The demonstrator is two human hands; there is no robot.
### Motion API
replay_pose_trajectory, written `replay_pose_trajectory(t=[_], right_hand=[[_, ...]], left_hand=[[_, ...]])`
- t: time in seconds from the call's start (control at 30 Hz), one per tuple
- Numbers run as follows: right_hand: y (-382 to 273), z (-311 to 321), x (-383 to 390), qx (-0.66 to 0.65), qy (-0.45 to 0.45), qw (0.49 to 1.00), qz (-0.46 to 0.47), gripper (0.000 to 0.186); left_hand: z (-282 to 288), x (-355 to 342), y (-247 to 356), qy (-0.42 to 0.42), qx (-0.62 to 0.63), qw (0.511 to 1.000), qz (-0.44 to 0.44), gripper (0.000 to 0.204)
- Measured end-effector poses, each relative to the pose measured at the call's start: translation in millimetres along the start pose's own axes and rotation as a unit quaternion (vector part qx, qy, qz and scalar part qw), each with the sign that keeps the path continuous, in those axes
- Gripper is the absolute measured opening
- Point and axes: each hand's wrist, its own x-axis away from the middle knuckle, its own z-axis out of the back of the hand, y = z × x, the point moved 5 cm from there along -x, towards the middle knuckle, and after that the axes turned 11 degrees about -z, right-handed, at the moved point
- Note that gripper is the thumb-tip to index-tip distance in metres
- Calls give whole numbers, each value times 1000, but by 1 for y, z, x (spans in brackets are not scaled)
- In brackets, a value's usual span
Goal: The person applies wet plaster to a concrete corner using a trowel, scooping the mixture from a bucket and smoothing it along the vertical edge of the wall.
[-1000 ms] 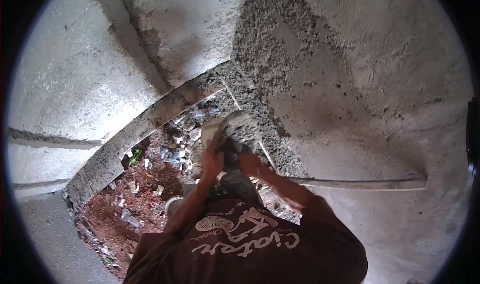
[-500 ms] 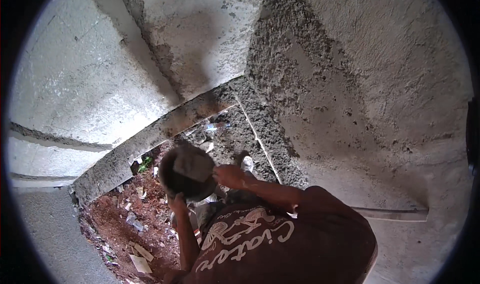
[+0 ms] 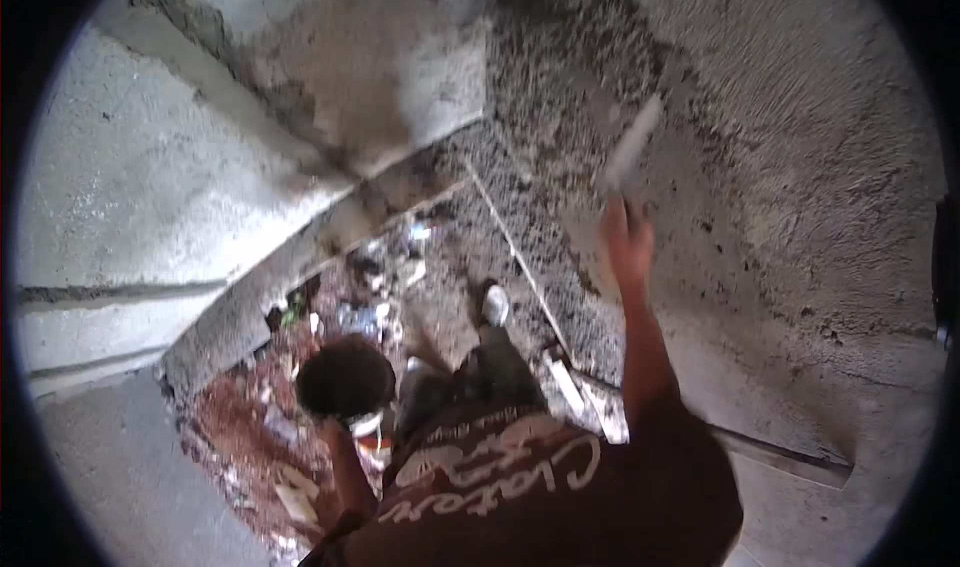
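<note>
Our right hand (image 3: 628, 239), raised since the earlier frame, is closed on a blurred trowel (image 3: 632, 147) against the rough plastered wall (image 3: 800, 167). Our left hand (image 3: 335, 429) grips a dark mortar pan (image 3: 345, 377), well left of that wall, over rubble (image 3: 250, 417).

A rough grey plastered wall (image 3: 800, 167) filled the right side. A smooth concrete beam (image 3: 150, 197) crossed the left. Below lay red soil (image 3: 240, 437) strewn with rubble and litter (image 3: 375, 307), and a straight wooden batten (image 3: 780, 454) rested against the wall.
</note>
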Motion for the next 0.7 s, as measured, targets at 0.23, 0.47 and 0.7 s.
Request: replay_pose_trajectory(t=[0.23,0.47,0.7], right_hand=[[111,-23,257,93,-25,958,-269,25],[101,-195,294,176,-293,914,-218,34],[221,-188,332,126,-153,916,-349,35]], left_hand=[[-106,-71,82,-45,110,984,-129,32],[-179,-68,139,-207,178,962,-5,37],[-291,-100,32,-192,322,914,157,40]])
